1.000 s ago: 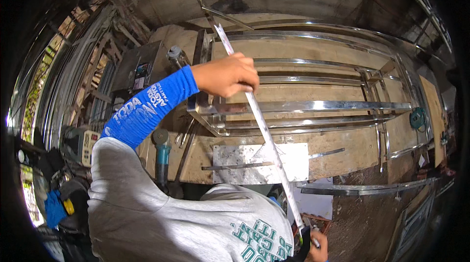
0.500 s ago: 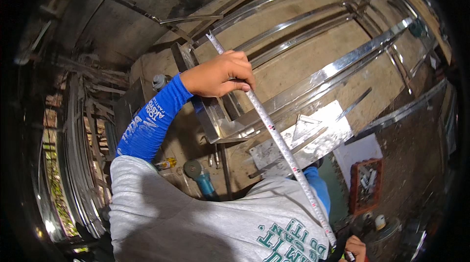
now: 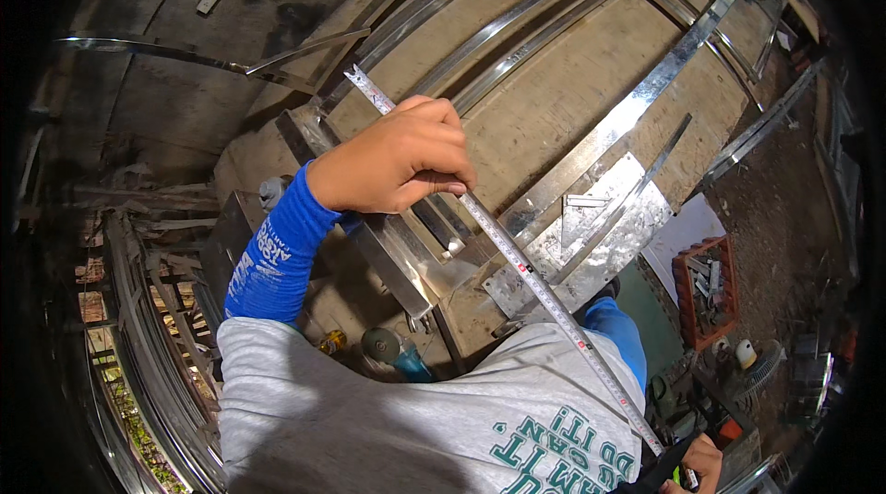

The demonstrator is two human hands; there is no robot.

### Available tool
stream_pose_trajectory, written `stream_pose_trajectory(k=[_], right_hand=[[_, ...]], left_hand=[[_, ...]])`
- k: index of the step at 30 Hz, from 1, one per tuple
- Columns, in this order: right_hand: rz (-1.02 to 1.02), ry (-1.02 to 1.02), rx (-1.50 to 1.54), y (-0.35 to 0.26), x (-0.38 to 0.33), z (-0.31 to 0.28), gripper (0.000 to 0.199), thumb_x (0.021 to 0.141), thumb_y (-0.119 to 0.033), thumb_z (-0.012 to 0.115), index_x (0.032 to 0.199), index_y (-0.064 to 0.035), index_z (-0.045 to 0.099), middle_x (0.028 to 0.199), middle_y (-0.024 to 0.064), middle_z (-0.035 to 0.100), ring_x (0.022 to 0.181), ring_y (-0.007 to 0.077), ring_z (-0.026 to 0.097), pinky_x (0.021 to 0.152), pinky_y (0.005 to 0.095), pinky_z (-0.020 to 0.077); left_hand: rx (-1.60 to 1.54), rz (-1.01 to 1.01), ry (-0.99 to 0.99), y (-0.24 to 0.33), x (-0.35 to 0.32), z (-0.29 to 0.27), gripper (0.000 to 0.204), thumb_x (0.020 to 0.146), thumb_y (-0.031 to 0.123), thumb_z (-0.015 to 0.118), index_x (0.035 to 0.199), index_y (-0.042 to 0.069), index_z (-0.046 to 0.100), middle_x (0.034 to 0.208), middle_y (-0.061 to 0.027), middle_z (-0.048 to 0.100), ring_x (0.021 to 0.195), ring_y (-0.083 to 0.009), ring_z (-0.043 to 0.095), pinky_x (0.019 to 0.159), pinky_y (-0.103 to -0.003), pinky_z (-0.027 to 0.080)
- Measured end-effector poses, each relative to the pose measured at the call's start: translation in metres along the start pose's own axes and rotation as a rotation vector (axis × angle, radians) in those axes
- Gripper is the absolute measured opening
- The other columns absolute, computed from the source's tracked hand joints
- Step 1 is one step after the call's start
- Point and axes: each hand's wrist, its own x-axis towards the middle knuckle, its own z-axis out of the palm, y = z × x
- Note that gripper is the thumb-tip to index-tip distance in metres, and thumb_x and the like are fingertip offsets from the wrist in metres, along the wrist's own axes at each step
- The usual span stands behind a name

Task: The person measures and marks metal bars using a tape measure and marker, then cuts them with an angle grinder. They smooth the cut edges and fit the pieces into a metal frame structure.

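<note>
My left hand [image 3: 397, 157], in a blue sleeve, pinches the extended blade of a tape measure [image 3: 517, 259] a short way back from its hooked end. That end sticks out beyond the fingers, above a shiny metal frame of square tubes [image 3: 600, 129]. From there the blade slants down across the grey shirt to my right hand [image 3: 703, 464] at the lower right. My right hand's fingers are closed around the tape's other end; the case is mostly hidden, with a dark part and a bit of yellow-green showing. Below the blade lies a stained metal plate [image 3: 651, 203].
An angle grinder [image 3: 411, 365] lies near the shirt, beside a small yellow bottle [image 3: 334, 342]. At right, a red-brown crate [image 3: 683, 305] holds metal pieces, with a fan [image 3: 761, 369] below it. Metal lengths [image 3: 152, 309] are stacked at left.
The view has shifted, so the frame and crate sit differently in it. My left hand, still pinching the blade, appears slightly lower and further left. My right hand keeps its hold.
</note>
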Motion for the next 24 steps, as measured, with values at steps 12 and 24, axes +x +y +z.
stream_pose_trajectory(k=[12, 24], right_hand=[[-0.009, 0.067, -0.057, 0.013, -0.011, -0.006, 0.046, 0.074, -0.009, 0.081, 0.116, 0.0001, 0.065, 0.104, 0.0197, 0.066, 0.099, 0.0350, 0.061, 0.092, 0.0476, 0.0498], [-0.014, 0.049, -0.043, 0.013, -0.016, -0.005, 0.045, 0.080, -0.018, 0.086, 0.117, 0.0001, 0.066, 0.113, 0.0233, 0.069, 0.114, 0.0425, 0.065, 0.104, 0.0589, 0.0471]], left_hand=[[-0.054, 0.071, -0.023, -0.004, -0.002, 0.003, 0.010, 0.090, 0.013, 0.079, 0.100, 0.010, 0.076, 0.088, -0.0025, 0.064, 0.097, -0.0268, 0.059, 0.095, -0.042, 0.044], [0.000, -0.018, -0.070, -0.003, -0.003, -0.002, 0.017, 0.083, 0.002, 0.073, 0.099, 0.009, 0.072, 0.091, -0.0050, 0.065, 0.103, -0.0301, 0.060, 0.101, -0.045, 0.043]])
